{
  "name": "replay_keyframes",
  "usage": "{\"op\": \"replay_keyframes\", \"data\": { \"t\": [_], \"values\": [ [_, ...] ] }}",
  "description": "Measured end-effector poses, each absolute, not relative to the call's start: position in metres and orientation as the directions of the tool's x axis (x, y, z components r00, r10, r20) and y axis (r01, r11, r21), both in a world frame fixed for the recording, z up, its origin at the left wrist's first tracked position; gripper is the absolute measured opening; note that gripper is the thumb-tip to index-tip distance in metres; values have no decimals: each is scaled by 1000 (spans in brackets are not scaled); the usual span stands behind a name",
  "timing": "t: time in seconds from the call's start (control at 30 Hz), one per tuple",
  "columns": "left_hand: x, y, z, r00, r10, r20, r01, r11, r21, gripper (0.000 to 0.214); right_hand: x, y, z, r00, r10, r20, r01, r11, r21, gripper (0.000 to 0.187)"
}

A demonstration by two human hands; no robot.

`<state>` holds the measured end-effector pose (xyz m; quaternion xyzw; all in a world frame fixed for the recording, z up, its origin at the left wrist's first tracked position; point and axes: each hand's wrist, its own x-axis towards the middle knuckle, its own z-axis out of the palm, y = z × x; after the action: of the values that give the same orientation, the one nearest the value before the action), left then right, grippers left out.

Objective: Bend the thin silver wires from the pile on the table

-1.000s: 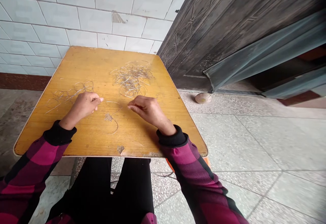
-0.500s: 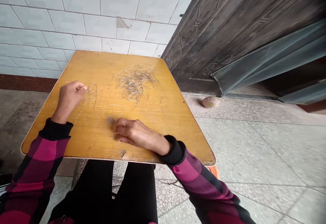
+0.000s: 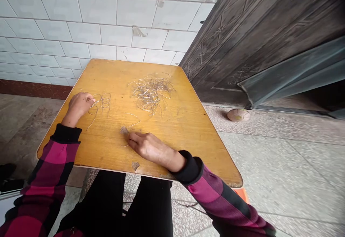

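Note:
My left hand (image 3: 80, 105) is at the left side of the yellow wooden table (image 3: 178, 140), thumb and fingertips pinched on a thin wire. Beside those fingers lies a small loose group of curved wires (image 3: 104, 102). My right hand (image 3: 151, 149) rests low over the table's near half, fingers drawn together and pointing left. Its fingertips touch down beside a dark worn patch (image 3: 124, 130); whatever they grip is hidden. A single bent wire (image 3: 136, 117) lies just beyond this hand. Farther back spreads a larger tangled pile of thin metal wires (image 3: 152, 92).
White wall tiles (image 3: 113, 10) stand behind the table. To the right are a dark carved wooden door (image 3: 229, 50) and a hanging grey-green curtain (image 3: 291, 71). A pale ball (image 3: 238, 115) sits on the floor. A chipped spot (image 3: 135, 166) marks the table's near edge.
The whole view has shifted, so the table appears farther right. My right hand's thumb and fingers have closed together against the tabletop. My left hand stays by the small wire group.

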<state>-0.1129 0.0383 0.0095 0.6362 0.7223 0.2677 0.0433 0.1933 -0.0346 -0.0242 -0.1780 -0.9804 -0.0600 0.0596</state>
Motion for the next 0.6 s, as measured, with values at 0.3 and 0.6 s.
{"op": "replay_keyframes", "data": {
  "t": [0.3, 0.6],
  "values": [
    [-134, 58, -5, -318, 876, 364, 880, 129, 457, 11, 184, -39, -14, -940, 333, 78, 342, 919, 194, 16],
    [-112, 92, -30, -233, 921, 313, 946, 141, 291, 16, 167, -43, -16, -953, 284, 106, 302, 914, 271, 22]
  ]
}}
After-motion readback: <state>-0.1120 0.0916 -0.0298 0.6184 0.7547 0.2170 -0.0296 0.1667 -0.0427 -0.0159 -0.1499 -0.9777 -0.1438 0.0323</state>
